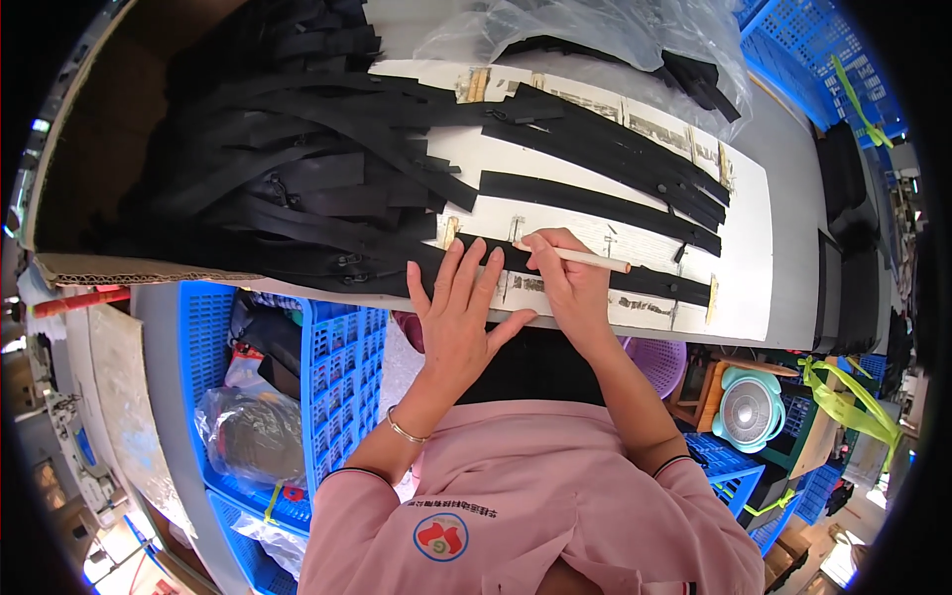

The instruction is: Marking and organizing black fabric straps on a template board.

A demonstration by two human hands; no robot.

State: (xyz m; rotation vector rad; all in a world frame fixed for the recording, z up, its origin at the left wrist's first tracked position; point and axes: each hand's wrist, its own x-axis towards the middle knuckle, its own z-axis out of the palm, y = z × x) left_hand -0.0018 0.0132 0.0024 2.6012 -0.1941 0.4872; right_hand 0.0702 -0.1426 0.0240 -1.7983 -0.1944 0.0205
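Observation:
My left hand (458, 309) lies flat with its fingers spread, pressing a black zipper (654, 284) onto a white board (749, 268). In my right hand (577, 297) is a pale pencil (597, 260), its tip at the zipper just right of my left fingers. Lines, dark smudges and tan tape strips (712, 297) mark the board. Another black zipper (595, 203) lies farther back on it, and several overlapping zippers (635, 149) stretch along its far side. To the left, a large heap of black zippers (288, 178) spills over the board's edge.
A cardboard box (149, 270) surrounds the heap at left. Clear plastic sheeting (595, 35) covers the far table. Blue crates stand below left (342, 387) and at far right (823, 59). A round turquoise fan (749, 409) and purple basket (659, 362) sit below the table at right.

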